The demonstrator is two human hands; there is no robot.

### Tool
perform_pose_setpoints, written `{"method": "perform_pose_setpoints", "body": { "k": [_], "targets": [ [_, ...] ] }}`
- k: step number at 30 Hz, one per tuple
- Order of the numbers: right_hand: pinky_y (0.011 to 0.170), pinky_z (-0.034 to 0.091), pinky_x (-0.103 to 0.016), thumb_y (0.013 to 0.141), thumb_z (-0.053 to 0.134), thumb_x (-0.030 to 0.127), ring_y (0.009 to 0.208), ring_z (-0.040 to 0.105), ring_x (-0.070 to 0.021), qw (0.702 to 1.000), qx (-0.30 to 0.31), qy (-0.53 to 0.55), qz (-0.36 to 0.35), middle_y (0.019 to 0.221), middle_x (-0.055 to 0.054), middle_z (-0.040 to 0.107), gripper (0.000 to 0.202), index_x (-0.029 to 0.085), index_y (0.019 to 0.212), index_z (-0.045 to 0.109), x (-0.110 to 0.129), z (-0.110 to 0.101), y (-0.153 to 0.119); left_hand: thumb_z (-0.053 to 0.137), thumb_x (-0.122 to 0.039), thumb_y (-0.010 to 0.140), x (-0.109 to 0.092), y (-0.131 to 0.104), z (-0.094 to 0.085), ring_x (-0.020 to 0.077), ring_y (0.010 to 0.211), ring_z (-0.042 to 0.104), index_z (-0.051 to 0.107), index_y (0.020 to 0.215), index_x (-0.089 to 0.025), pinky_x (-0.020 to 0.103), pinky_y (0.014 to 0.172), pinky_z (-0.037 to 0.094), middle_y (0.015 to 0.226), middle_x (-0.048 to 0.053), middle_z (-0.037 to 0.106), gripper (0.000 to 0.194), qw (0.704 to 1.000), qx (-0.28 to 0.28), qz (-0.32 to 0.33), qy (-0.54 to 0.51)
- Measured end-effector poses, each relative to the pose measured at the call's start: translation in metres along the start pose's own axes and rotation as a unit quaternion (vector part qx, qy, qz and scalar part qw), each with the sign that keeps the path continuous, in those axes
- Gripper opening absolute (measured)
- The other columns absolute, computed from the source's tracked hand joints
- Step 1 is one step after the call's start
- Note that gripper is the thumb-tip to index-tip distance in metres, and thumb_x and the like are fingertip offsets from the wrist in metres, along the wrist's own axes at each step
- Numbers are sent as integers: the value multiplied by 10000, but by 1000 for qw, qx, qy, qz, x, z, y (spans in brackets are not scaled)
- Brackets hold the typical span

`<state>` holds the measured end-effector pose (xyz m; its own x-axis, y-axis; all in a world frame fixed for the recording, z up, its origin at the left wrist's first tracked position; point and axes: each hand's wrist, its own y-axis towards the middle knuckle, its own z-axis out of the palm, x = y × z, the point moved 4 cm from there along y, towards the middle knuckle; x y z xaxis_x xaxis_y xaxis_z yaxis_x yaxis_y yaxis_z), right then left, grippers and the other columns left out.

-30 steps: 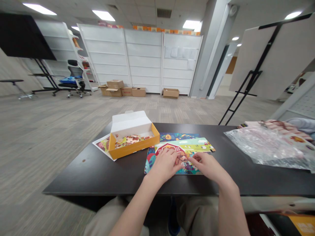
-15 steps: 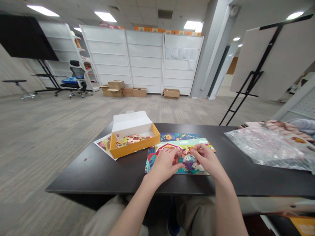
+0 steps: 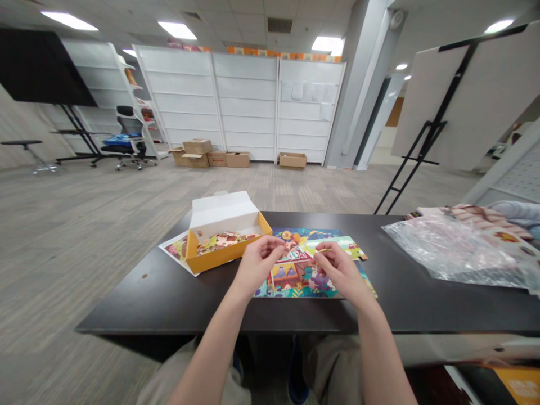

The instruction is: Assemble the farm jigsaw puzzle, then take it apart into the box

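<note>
My left hand [image 3: 262, 259] is raised at the left edge of a colourful jigsaw puzzle [image 3: 291, 273], thumb and fingers pinched together. A small pinkish puzzle piece [image 3: 291, 246] shows at its fingertips. Over the right part of the puzzle, my right hand [image 3: 340, 270] has its fingers curled against the thumb; whatever they hold, if anything, is too small to make out. Under the puzzle lies a dark blue picture board [image 3: 327, 232]. Beside my left hand stands an open yellow box [image 3: 228, 256] with loose puzzle pieces [image 3: 223, 242] inside.
A printed picture sheet [image 3: 174, 247] lies partly under the box. Clear plastic packaging [image 3: 451, 250] and folded striped cloth [image 3: 476, 216] rest on the right of the black table [image 3: 169, 306]. Beyond the table are cardboard boxes [image 3: 198, 152] and an easel-like stand [image 3: 422, 152].
My left hand has lifted off the puzzle and moved left and away from me, uncovering the barn picture. My right hand has shifted slightly left. The camera view has turned a little.
</note>
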<state>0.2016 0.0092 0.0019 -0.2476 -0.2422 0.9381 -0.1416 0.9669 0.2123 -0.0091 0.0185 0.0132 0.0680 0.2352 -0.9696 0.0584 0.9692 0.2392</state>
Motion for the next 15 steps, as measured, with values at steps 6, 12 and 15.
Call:
{"method": "perform_pose_setpoints", "body": {
  "k": [6,12,15],
  "targets": [
    [613,483,-278,911,603,430,661,631,-154,988,79,-130,-12,820,-31,698,238,195,903,641,0,9,-3,793,-447,709,2,7,-50,146,737,662,700,930,-142,264,721,535,861,61,738,389,980,-194,12,-34],
    [594,463,-276,875,654,369,630,607,-155,977,112,-181,1,753,-19,690,191,197,945,699,-7,13,-4,688,-397,812,-3,6,-59,190,872,705,673,1098,-160,290,778,551,995,80,734,372,974,-184,57,116],
    [577,432,-263,840,694,338,607,565,-143,973,119,-196,-3,710,2,659,190,213,978,731,-11,14,-4,619,-359,862,-5,2,-48,182,738,695,696,1018,-182,282,703,544,838,43,732,249,961,-138,66,229]
  ]
}}
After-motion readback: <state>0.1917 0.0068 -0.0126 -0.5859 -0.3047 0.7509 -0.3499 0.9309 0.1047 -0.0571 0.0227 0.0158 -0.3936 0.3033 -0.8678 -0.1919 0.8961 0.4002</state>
